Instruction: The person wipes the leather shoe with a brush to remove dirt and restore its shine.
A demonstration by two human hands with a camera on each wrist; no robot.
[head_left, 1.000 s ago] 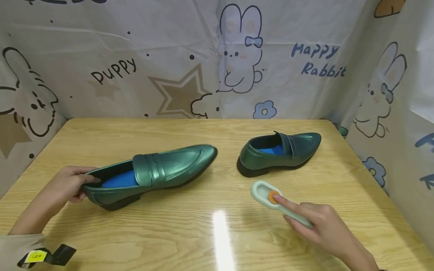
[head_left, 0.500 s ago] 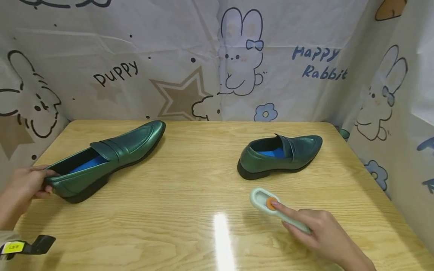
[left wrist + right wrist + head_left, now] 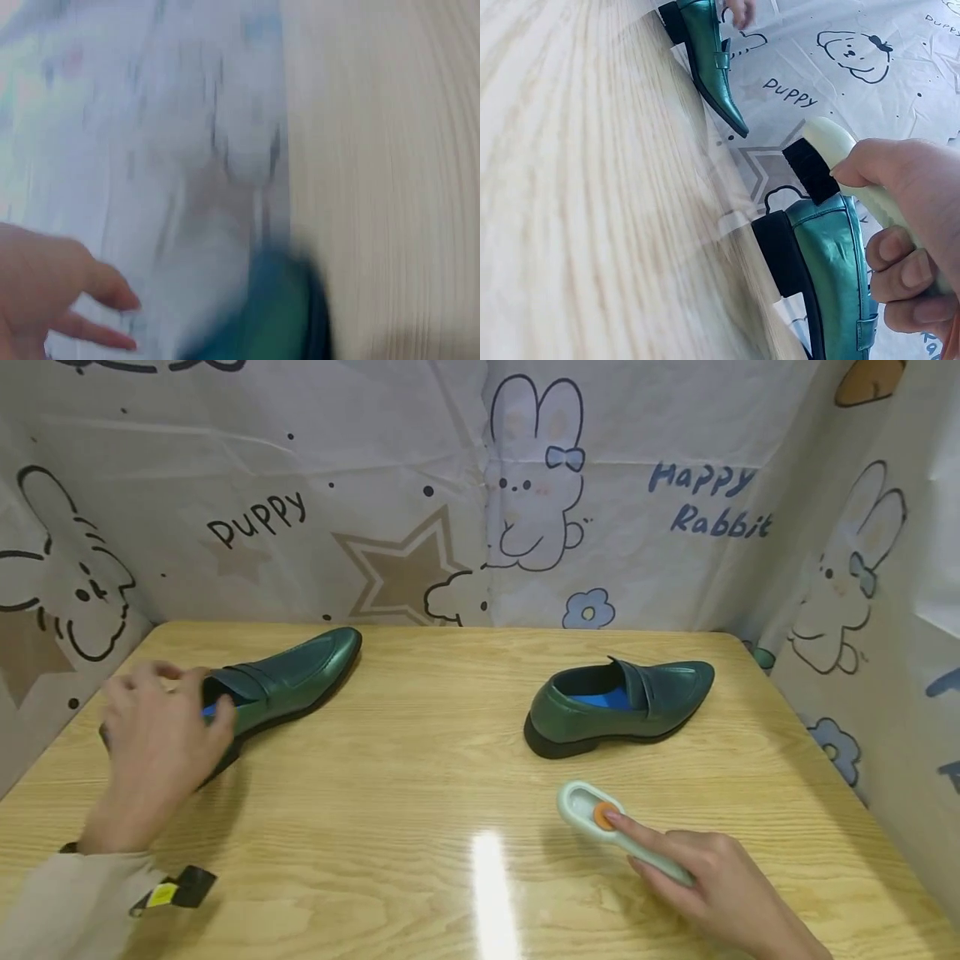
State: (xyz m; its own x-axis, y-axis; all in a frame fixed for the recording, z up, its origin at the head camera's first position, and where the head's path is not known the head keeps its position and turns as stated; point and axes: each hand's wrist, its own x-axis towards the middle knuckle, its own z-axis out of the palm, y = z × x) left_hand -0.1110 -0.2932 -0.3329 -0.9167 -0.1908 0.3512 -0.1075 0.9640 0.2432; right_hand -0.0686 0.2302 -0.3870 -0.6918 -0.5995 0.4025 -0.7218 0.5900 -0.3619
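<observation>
On the left of the table lies a green loafer (image 3: 303, 681) with a blue insole, its toe aimed toward the back wall. My left hand (image 3: 161, 727) hovers over its heel end, fingers loosely bent and holding nothing; it hides most of the heel. In the left wrist view, fingers and a blurred green toe (image 3: 277, 319) show apart. My right hand (image 3: 720, 877) grips the pale green handle of a shoe brush (image 3: 581, 802), index finger on its orange button (image 3: 604, 815). Black bristles (image 3: 810, 171) face down over the table. Beyond the brush stands the matching loafer (image 3: 660, 697).
The wooden table (image 3: 420, 777) ends at a back wall of printed cloth (image 3: 285, 568) with rabbits and stars. Cloth also closes off both sides. A strip of light reflects on the tabletop between the hands.
My left hand carried the left loafer leftward and set its toe further back, then let go and rose over it. The right hand with the brush has barely moved.
</observation>
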